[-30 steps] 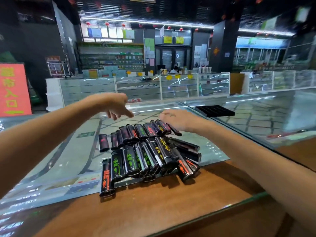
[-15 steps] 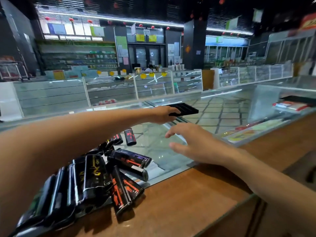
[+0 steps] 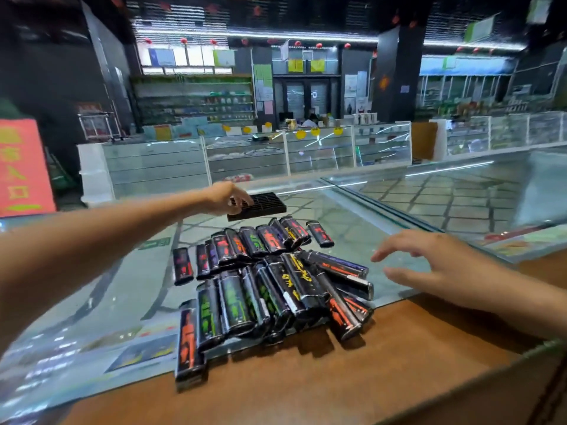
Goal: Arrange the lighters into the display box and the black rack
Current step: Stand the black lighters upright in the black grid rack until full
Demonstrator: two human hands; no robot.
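A heap of several black lighters (image 3: 270, 280) with red, green, yellow and purple prints lies on the glass counter (image 3: 101, 296), spilling onto its brown wooden edge. Just behind the heap sits the black rack (image 3: 264, 205), a flat slotted tray. My left hand (image 3: 225, 197) reaches across and grips the rack's left end, fingers curled over its rim. My right hand (image 3: 429, 262) hovers to the right of the heap with fingers spread, holding nothing. No display box can be made out.
The brown wooden ledge (image 3: 337, 378) runs along the near side of the counter. A second glass counter (image 3: 460, 194) meets this one at the right. Shop display cases (image 3: 245, 157) stand beyond. A red sign (image 3: 21, 167) is at far left.
My left hand took hold of the black rack at the far right and has drawn it leftward to just behind the lighters. My right hand lifted off the heap and moved to its right.
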